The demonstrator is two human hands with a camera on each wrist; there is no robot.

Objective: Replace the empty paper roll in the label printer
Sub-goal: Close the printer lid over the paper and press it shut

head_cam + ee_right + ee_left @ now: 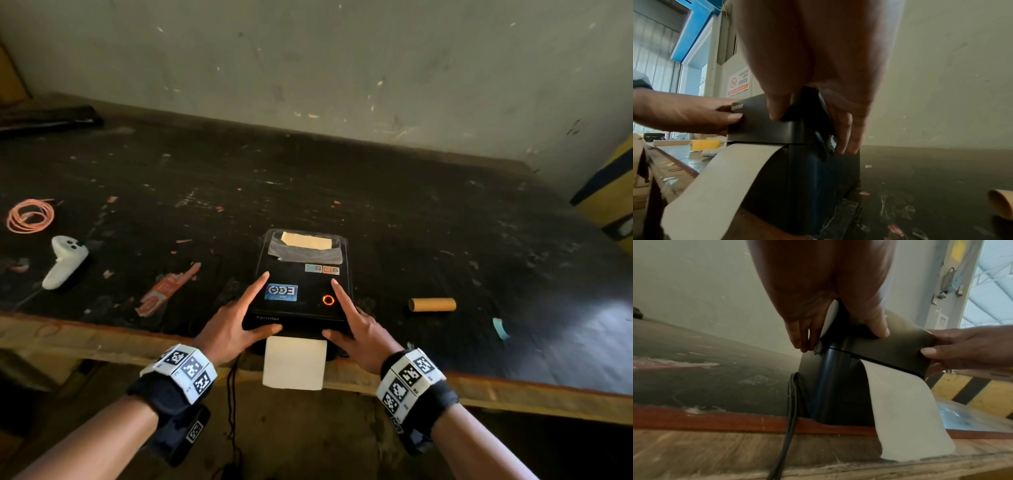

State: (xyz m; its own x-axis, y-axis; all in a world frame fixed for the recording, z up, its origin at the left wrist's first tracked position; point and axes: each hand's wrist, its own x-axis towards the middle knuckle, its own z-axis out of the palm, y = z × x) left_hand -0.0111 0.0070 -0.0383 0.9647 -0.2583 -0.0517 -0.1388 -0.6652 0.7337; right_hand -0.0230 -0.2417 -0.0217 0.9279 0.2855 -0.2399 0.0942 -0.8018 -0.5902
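A black label printer point(301, 301) sits at the table's front edge with its lid down and an orange ring light lit. A white paper strip point(294, 363) hangs from its front slot over the edge. My left hand point(236, 322) rests on the lid's left front corner, index finger straight on top and thumb on the front lip. My right hand point(356, 325) mirrors it on the right corner. In the left wrist view, the left hand's fingers point(803, 344) reach down the printer's side. In the right wrist view, the right hand's fingers point(844, 146) touch a side latch. An empty cardboard core point(432, 304) lies right of the printer.
On the dark table point(342, 192), a white controller point(65, 260) and an orange cable coil point(30, 216) lie at the left. A red-and-white wrapper point(168, 291) lies beside the printer. A black cord point(233, 394) hangs off the front edge. A yellow-and-black box point(609, 198) stands at the right.
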